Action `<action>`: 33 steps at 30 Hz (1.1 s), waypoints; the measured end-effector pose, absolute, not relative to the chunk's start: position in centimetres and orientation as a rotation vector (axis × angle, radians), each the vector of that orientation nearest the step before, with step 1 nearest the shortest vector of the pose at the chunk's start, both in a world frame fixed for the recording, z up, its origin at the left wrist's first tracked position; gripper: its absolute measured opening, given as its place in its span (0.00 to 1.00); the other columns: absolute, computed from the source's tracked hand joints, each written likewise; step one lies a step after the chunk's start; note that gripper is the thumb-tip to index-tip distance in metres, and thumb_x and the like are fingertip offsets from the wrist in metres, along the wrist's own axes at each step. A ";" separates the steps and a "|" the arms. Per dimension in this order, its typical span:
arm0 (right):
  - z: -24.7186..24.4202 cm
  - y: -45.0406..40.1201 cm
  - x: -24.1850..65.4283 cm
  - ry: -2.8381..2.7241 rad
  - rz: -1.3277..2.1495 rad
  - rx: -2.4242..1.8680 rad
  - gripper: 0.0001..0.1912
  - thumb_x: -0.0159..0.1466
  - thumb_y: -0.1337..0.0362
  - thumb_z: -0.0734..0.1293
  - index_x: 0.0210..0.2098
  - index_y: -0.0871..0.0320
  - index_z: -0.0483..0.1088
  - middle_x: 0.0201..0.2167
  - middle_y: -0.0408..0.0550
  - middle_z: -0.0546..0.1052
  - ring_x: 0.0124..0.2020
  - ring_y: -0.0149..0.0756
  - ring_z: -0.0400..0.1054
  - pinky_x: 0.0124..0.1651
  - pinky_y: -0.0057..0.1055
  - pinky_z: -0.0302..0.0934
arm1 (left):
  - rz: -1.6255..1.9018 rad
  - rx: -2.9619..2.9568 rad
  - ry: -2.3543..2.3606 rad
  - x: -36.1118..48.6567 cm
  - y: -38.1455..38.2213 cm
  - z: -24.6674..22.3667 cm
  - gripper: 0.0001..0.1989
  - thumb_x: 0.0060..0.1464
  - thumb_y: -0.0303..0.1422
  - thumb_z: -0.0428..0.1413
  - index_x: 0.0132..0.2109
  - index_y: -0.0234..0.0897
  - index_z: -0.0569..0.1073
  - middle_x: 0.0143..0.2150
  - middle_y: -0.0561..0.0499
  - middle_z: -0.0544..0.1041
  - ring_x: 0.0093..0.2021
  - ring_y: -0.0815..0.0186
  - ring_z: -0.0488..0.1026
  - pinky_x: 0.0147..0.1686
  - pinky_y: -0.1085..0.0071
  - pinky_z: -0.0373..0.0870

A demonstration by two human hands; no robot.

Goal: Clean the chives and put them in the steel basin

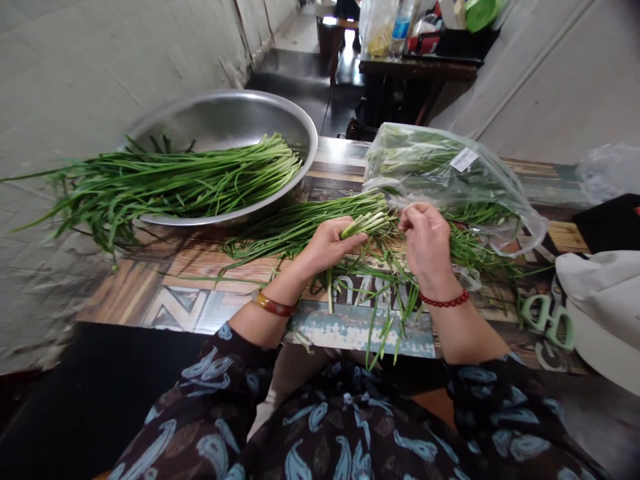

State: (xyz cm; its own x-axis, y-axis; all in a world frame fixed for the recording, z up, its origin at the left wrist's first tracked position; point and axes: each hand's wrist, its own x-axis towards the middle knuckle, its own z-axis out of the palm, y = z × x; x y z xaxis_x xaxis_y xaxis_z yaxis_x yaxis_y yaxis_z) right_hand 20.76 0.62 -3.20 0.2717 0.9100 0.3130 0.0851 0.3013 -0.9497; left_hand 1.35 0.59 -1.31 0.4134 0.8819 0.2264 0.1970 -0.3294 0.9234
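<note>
My left hand (334,245) is closed round a small bunch of garlic chives (373,221), its pale cut ends pointing right. Just past those ends is my right hand (426,237), its fingers pinched together; whatever may be between them is too small to make out. More long chives (300,217) lie on the table behind my left hand. Loose green scraps (385,287) are scattered below and between both hands, some hanging over the front edge. At the left, a wide steel basin (240,110) holds a large heap of chives (200,177), with leaf tips drooping over its rim.
A clear plastic bag (440,157) with more greens lies behind my right hand. Green-handled scissors (547,317) and a white cap (603,313) are on the right side of the wood-patterned table (120,293). Farther back, another table (420,69) carries a bottle (401,30).
</note>
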 end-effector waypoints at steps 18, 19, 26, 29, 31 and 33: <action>-1.3 -0.1 22.7 -1.565 0.402 -1.308 0.09 0.63 0.60 0.66 0.28 0.54 0.73 0.25 0.42 0.75 0.27 0.33 0.66 0.34 0.32 0.62 | 0.983 1.646 0.982 1.1 0.5 -1.3 0.17 0.55 0.43 0.59 0.28 0.33 0.75 0.26 0.53 0.68 0.29 0.69 0.63 0.30 0.73 0.58; -1.2 0.1 23.3 -1.554 0.395 -1.342 0.10 0.63 0.60 0.65 0.27 0.54 0.72 0.23 0.41 0.73 0.25 0.33 0.65 0.33 0.31 0.61 | 0.984 1.643 0.989 1.0 0.5 -1.3 0.16 0.55 0.43 0.59 0.29 0.33 0.75 0.26 0.53 0.68 0.28 0.70 0.62 0.30 0.73 0.58; -0.6 0.2 23.7 -1.778 0.191 -1.255 0.04 0.61 0.63 0.67 0.31 0.53 0.75 0.32 0.46 0.78 0.36 0.39 0.70 0.43 0.37 0.65 | 0.998 1.700 0.997 1.1 0.7 -1.4 0.16 0.52 0.40 0.63 0.24 0.33 0.73 0.27 0.52 0.69 0.30 0.68 0.65 0.32 0.72 0.60; -0.6 -0.2 22.8 -1.903 0.247 -1.100 0.04 0.63 0.63 0.68 0.36 0.51 0.76 0.36 0.46 0.80 0.40 0.41 0.73 0.47 0.40 0.65 | 1.000 1.758 0.989 1.2 0.7 -1.4 0.15 0.52 0.36 0.63 0.22 0.34 0.72 0.25 0.53 0.67 0.29 0.68 0.65 0.32 0.72 0.60; -0.8 -0.4 22.5 -1.994 0.228 -1.076 0.03 0.63 0.62 0.69 0.34 0.51 0.76 0.36 0.46 0.80 0.40 0.41 0.73 0.47 0.41 0.64 | 0.997 1.821 0.999 1.2 0.8 -1.5 0.15 0.52 0.33 0.62 0.21 0.34 0.71 0.24 0.54 0.65 0.28 0.69 0.63 0.31 0.72 0.58; -1.2 -0.4 22.2 -2.025 0.195 -1.083 0.03 0.63 0.63 0.69 0.33 0.52 0.76 0.35 0.46 0.80 0.39 0.41 0.72 0.46 0.41 0.63 | 0.999 1.877 1.022 1.2 0.8 -1.6 0.15 0.53 0.32 0.61 0.21 0.34 0.70 0.23 0.55 0.64 0.27 0.69 0.62 0.31 0.72 0.57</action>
State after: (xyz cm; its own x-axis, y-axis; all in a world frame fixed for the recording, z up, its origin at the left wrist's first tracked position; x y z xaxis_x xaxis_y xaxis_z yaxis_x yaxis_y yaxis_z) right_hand 22.19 -0.41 -1.18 -0.3010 0.7523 0.5861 0.6267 0.6193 -0.4731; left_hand 1.24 0.82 -1.58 0.3726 0.8876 0.2706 0.2905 -0.3886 0.8744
